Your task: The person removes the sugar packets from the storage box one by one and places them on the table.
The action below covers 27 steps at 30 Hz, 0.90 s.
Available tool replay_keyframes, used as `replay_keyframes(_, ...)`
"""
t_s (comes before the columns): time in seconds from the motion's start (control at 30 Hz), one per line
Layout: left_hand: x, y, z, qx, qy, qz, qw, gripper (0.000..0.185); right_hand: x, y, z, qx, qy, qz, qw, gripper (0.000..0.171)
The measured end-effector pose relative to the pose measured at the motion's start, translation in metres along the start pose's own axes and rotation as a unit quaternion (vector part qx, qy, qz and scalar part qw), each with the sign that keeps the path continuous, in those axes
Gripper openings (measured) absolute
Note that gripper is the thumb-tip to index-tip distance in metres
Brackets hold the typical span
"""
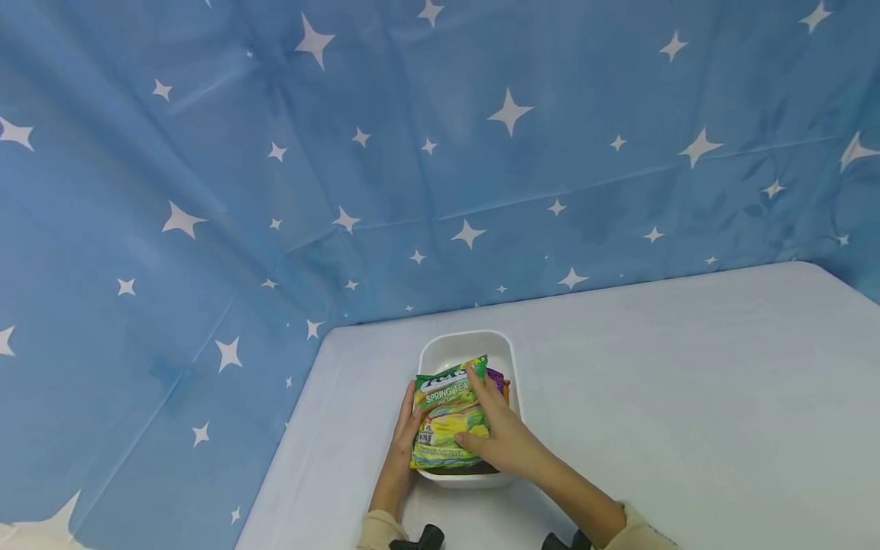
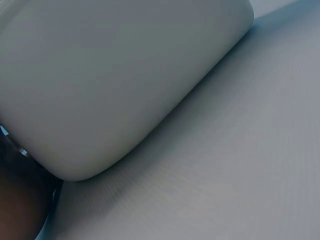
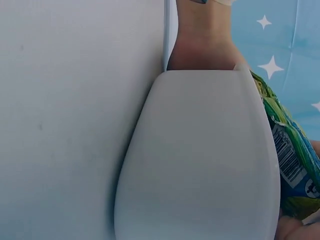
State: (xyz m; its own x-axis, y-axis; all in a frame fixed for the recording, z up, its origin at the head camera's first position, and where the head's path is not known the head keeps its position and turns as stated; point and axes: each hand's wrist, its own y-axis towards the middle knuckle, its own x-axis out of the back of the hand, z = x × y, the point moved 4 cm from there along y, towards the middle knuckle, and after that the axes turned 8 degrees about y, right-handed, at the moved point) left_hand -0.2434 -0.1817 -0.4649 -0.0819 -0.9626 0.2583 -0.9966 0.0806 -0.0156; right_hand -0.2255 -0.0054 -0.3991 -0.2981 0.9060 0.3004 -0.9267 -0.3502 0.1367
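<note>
A green and yellow candy bag [image 1: 448, 428] labelled "Spring Tea" lies tilted over the white plastic tub [image 1: 470, 341]. My left hand [image 1: 404, 437] holds the bag's left edge beside the tub wall, thumb toward the front of the bag. From the right, my right hand [image 1: 507, 441] grips the bag, index finger near its top corner and thumb on its face. Behind the bag, a purple packet [image 1: 495, 376] and an orange edge show inside the tub. In the right wrist view, the bag's barcode side [image 3: 290, 157] shows past the tub rim [image 3: 270, 150].
The tub stands on a white-covered table [image 1: 660, 382], near its left side. A blue curtain [image 1: 440, 168] with white stars hangs behind and to the left. The tub's outer wall [image 2: 115, 80] fills much of the left wrist view.
</note>
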Motion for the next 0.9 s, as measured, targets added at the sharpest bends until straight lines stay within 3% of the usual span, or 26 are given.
replay_keyframes(0.3,-0.001,0.001,0.001,-0.001,-0.005,0.0,1.0,0.063,0.001,0.002,-0.008,-0.054,0.042,-0.005,0.998,0.085)
replay_keyframes(0.53,-0.001,0.001,0.002,-0.006,-0.006,-0.001,1.0,0.06,0.007,0.005,-0.015,-0.112,0.119,-0.013,0.986,0.081)
replay_keyframes(0.9,-0.002,-0.001,0.001,0.003,-0.009,-0.004,1.0,0.061,0.027,0.006,-0.006,-0.109,0.133,-0.03,0.985,0.078)
